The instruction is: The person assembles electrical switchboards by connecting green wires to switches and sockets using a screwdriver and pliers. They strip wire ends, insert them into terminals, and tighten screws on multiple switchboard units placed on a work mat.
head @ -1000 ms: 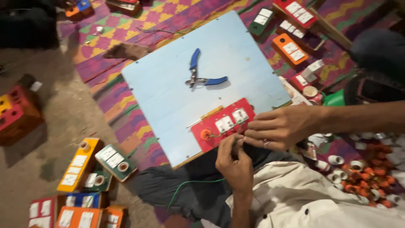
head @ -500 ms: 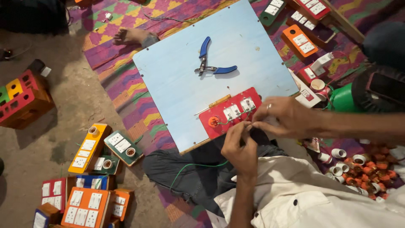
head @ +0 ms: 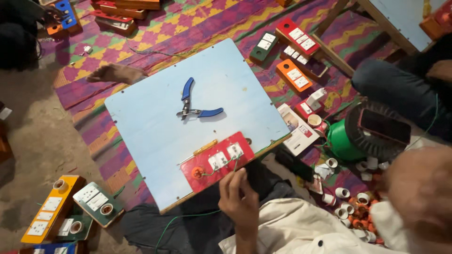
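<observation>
A red switch board (head: pixel 202 169) with white sockets lies at the near edge of a light blue panel (head: pixel 155 127). My left hand (head: pixel 238 197) sits just below it, fingers pinched on a thin green wire (head: pixel 221 164) that runs across the board's sockets. My right hand (head: pixel 419 202) shows only as a large blurred shape at the right, above the small caps; its grip is unclear. Blue-handled pliers (head: pixel 195 106) lie open in the middle of the panel. A yellow-handled screwdriver (head: pixel 203 149) lies beside the red board.
A green wire spool (head: pixel 346 141) stands to the right, with white and orange caps (head: pixel 351 209) below it. Switch boards in orange (head: pixel 294 75), red (head: pixel 297 36), yellow (head: pixel 47 211) and green (head: pixel 96 200) lie around. Another person's leg (head: pixel 395 84) and foot (head: pixel 115 73) rest on the patterned mat.
My right hand has left the red board and swung away to the right. My left hand stays at the board with the green wire. The view has shifted right.
</observation>
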